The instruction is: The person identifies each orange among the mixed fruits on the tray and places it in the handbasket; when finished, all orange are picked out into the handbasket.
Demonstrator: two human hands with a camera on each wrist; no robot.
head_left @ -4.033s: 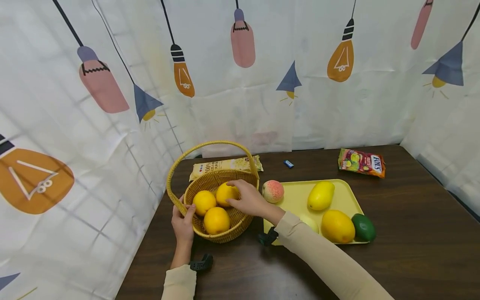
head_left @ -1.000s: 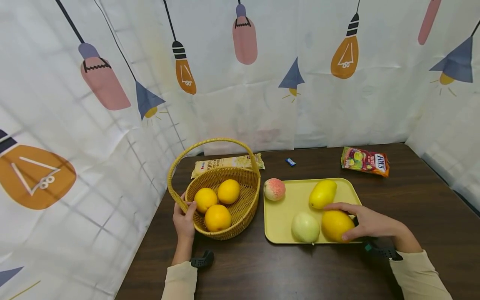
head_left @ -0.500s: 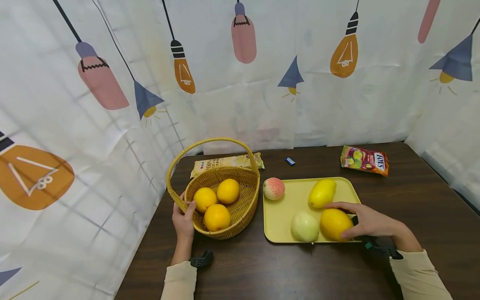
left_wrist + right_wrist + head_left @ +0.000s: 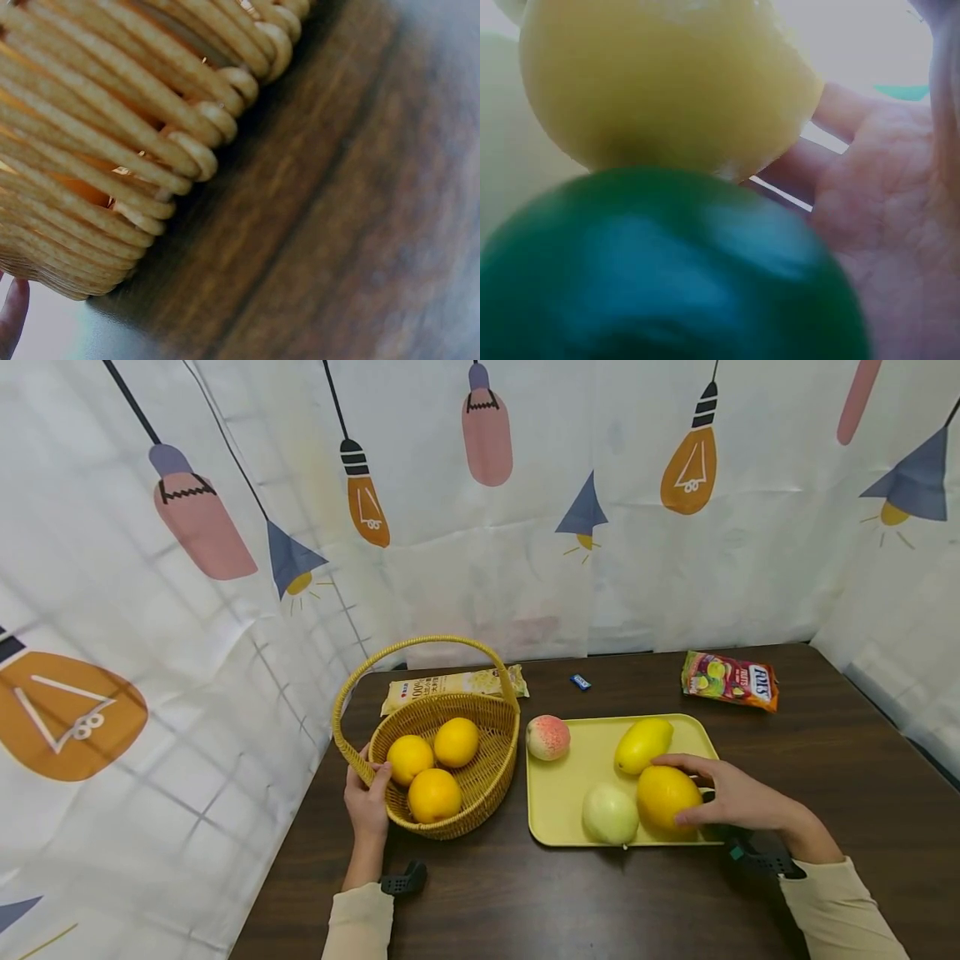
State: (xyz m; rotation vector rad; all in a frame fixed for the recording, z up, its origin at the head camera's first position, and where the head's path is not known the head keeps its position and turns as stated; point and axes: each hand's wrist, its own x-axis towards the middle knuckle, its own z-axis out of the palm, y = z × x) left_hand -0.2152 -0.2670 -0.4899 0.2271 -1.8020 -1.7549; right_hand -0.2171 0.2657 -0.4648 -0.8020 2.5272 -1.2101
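At the left, my left hand [image 4: 367, 810] grips the rim of a woven yellow basket [image 4: 491, 777] near the foot of its handle, thumb on the near side. Three oranges [image 4: 435, 796] lie inside it. My right hand [image 4: 738, 797] holds a large yellow oval fruit [image 4: 666, 797] between thumb and fingers, over the near right part of a yellow tray [image 4: 562, 814]. In the right wrist view a dark green fruit [image 4: 667, 262], like an avocado, sits close before the palm; the head view mostly hides it behind the hand. The left wrist view shows the basket's woven side [image 4: 97, 135].
The tray also carries a pale green round fruit [image 4: 610, 814], a second yellow oval fruit [image 4: 643, 745] and a peach [image 4: 547, 737] at its left edge. Behind lie a long cream packet [image 4: 450, 685], a small blue wrapped piece [image 4: 580, 682] and a red snack bag [image 4: 730, 681].
My right hand has gone from an orange in the basket to the yellow oval fruit, and has just shifted that fruit slightly left and away. The left hand stays on the basket.
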